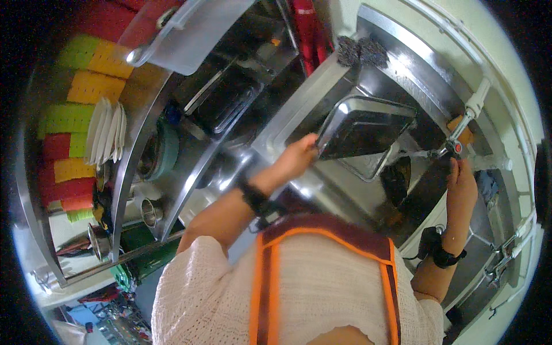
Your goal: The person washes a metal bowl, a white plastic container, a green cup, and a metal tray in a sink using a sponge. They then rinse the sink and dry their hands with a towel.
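My left hand (295, 159) grips the near edge of a shiny rectangular metal tray (366, 131), held tilted over a steel sink (327, 185). Beneath it a second metal rim (368, 174) shows in the basin, mostly covered by the tray. My right hand (462, 185) is at a wall-mounted water tap (453, 148), its fingers closed at the handle. A pale streak that looks like running water extends from the spout toward the tray. Beside the tray in the sink lies a dark, crumpled item (396, 179) that I cannot identify.
Two scouring pads (361, 51) sit on the sink's far corner. White pipes (472, 51) run along the right wall. To the left, steel shelving (138, 168) bears stacked white plates (105, 131), bowls and a black tray (235, 108). A translucent plastic container (194, 39) juts out above.
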Demonstrator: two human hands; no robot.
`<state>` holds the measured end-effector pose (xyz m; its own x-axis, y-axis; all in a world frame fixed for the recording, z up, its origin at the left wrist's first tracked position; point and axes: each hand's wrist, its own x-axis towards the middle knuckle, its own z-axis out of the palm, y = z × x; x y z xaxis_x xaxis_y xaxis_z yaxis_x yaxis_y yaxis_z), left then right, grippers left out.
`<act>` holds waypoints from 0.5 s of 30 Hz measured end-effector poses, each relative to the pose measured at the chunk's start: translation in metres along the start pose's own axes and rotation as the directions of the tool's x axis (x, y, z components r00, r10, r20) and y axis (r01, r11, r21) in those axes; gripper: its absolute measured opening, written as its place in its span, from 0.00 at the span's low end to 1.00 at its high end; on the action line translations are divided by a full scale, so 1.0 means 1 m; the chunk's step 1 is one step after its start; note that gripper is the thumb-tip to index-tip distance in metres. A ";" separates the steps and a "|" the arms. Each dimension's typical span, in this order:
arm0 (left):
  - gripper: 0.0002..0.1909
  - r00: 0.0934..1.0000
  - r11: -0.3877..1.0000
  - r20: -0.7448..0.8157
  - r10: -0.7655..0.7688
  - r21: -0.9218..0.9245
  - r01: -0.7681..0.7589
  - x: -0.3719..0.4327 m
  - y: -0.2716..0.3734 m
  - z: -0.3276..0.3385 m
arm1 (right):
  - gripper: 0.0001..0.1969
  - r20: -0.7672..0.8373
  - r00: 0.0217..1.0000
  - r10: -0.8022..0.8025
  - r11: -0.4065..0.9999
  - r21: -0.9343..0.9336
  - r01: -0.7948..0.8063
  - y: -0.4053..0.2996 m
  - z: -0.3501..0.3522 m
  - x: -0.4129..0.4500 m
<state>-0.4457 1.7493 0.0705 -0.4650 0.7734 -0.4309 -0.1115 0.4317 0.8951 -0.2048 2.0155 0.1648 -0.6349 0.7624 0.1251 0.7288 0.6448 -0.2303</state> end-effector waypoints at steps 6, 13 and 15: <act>0.13 0.946 0.902 0.015 0.324 0.298 -0.313 -0.008 -0.011 -0.022 | 0.17 0.199 0.938 0.285 0.923 0.207 -0.324 -0.022 0.005 0.008; 0.14 0.907 0.881 0.072 0.415 0.217 -0.420 -0.008 -0.007 -0.064 | 0.19 -0.132 0.960 0.247 0.925 0.328 -0.192 0.042 0.064 0.009; 0.15 0.977 0.975 0.011 0.211 0.072 -0.211 -0.012 -0.010 -0.083 | 0.20 -0.098 0.941 0.325 0.887 0.377 -0.267 0.024 0.054 0.003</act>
<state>-0.5124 1.6974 0.0764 -0.4681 0.8522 -0.2337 0.0523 0.2907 0.9554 -0.2035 2.0302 0.1076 -0.3352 0.9320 0.1376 0.7192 0.3475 -0.6016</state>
